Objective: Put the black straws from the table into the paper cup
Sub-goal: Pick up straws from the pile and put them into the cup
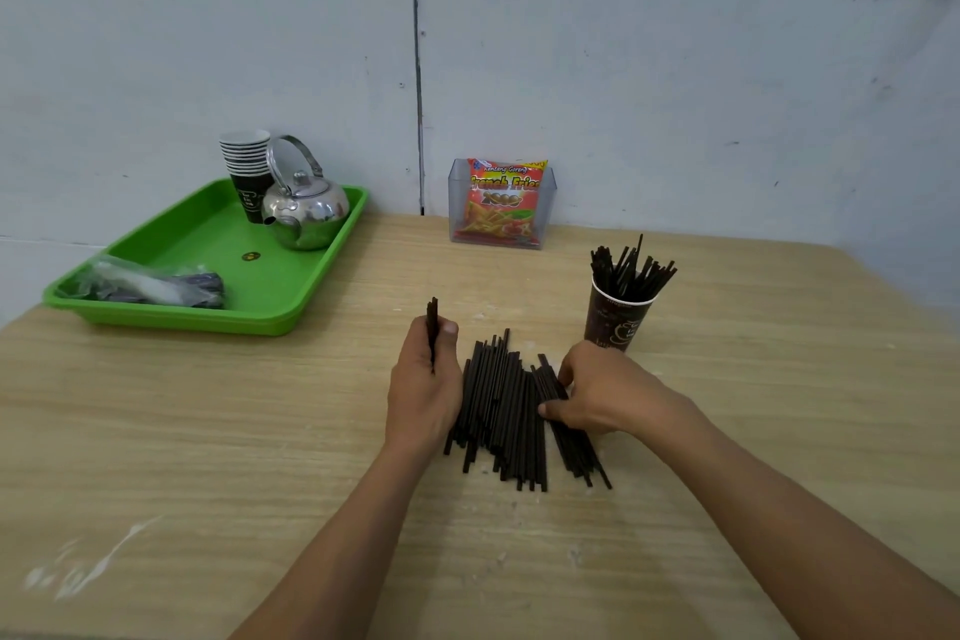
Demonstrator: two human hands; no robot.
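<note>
1. Your left hand (pixel 423 390) is curled round a few black straws (pixel 431 327). Their ends stick up past your thumb and point toward the far edge of the table (pixel 208 457).
2. Your right hand (pixel 597 392) rests on the right side of the pile of black straws (pixel 496 411). Thumb and fingers are closed on the straws at that side, which run on under the palm.
3. The pile lies flat near the middle of the table, between your two hands. Its straws lie roughly side by side, running from the near edge toward the far edge.
4. The paper cup (pixel 613 320) stands upright just beyond your right hand, toward the far right corner. A bunch of upright straws (pixel 631 270) already stands in it, fanning out above the rim.
5. A green tray (pixel 208 270) sits at the far left corner. It holds a steel kettle (pixel 304 213), a stack of paper cups (pixel 247 166) behind the kettle, and a plastic bag (pixel 150 283) at its near end.
6. A clear box (pixel 457 224) with a red snack packet (pixel 501 203) in it stands at the far edge against the wall.
</note>
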